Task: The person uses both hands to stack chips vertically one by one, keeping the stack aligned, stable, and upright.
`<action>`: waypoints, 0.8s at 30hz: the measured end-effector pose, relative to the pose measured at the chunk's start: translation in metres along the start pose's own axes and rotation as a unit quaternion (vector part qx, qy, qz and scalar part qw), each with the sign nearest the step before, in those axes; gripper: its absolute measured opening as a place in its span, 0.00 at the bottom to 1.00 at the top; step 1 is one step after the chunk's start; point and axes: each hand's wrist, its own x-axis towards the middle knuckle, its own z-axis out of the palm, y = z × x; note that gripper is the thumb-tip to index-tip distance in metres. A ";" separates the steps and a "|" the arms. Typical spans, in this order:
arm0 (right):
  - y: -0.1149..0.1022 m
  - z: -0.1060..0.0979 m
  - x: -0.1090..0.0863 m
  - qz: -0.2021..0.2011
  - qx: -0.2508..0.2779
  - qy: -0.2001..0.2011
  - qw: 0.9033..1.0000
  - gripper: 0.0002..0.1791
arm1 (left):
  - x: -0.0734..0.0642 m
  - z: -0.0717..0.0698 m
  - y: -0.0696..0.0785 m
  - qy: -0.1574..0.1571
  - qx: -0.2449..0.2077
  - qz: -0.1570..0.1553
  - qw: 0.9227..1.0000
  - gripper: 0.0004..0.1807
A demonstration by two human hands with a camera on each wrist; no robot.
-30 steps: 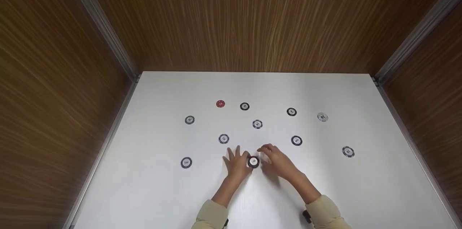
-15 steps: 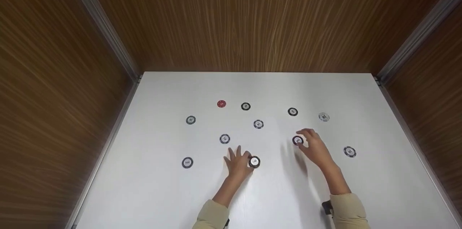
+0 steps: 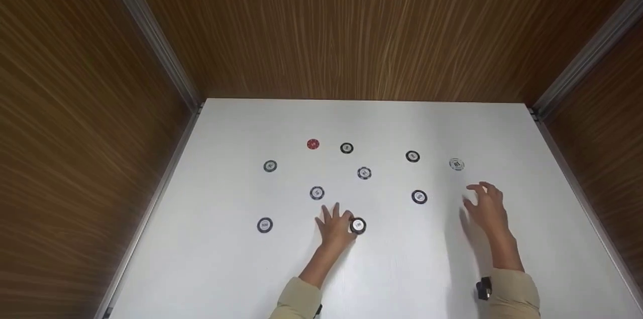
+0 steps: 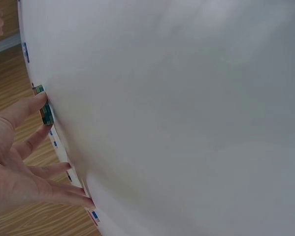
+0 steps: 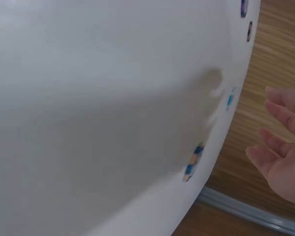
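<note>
The left hand pinches a stack of poker chips; the right hand has its thumb and fingers apart.
The stack stands on the white counter, low in the middle of the head frame. The right hand is above the counter, at the lower right. Near its fingertips is a white poker chip. Farther off, a red poker chip lies near the frame's center.

Poker chips: on the table
Left hand: left of front-centre chip
Right hand: above table's right half
</note>
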 end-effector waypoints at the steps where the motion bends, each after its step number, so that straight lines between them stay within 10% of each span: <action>1: 0.005 -0.001 0.000 0.009 -0.003 -0.002 1.000 0.20 | 0.000 0.000 0.000 -0.001 0.002 0.000 1.000 0.19; 14: 0.035 0.005 -0.010 0.055 -0.018 -0.060 0.997 0.21 | 0.001 0.000 0.000 -0.016 -0.005 -0.012 1.000 0.18; 24: 0.036 0.006 -0.012 0.058 -0.021 -0.018 0.998 0.17 | 0.001 -0.001 0.000 -0.009 -0.003 -0.007 1.000 0.18</action>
